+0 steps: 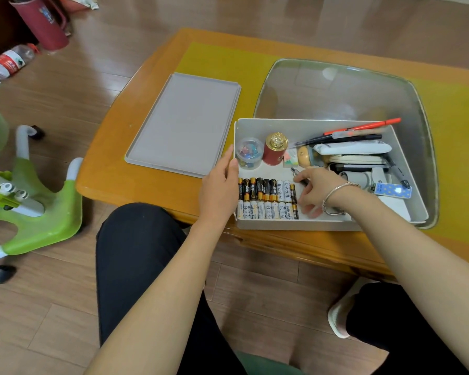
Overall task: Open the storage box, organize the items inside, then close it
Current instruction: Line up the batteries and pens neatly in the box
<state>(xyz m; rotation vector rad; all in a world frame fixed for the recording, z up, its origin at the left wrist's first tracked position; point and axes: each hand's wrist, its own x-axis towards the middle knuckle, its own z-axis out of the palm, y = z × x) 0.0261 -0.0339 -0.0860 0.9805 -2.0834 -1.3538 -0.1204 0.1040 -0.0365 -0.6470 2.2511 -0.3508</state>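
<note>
Head view shows us the storage box (320, 125) open at the near edge of the table (152, 196), with its flat lid (186, 123) lying just to its left. Our left hand (218, 185) rests against the box's left wall, thumb over the rim and fingers relaxed, steadying it. Our right hand (316, 192) is inside the box, its fingers curled round a dark pen (298, 175) beside the batteries (267, 198), which lie in two tidy rows along the near left corner.

We judge the box to be light, stiff plastic that could slide on the smooth table, so bracing a wall makes sense. The batteries are dense, smooth and apt to roll; best nudged as a row. The pens (363, 131) piled at the right are light and rigid, easiest pinched mid-barrel. The clear tub of clips (249, 152) and the red jar with a gold cap (275, 150) stand upright at the back left; we would take each round its sides.
</note>
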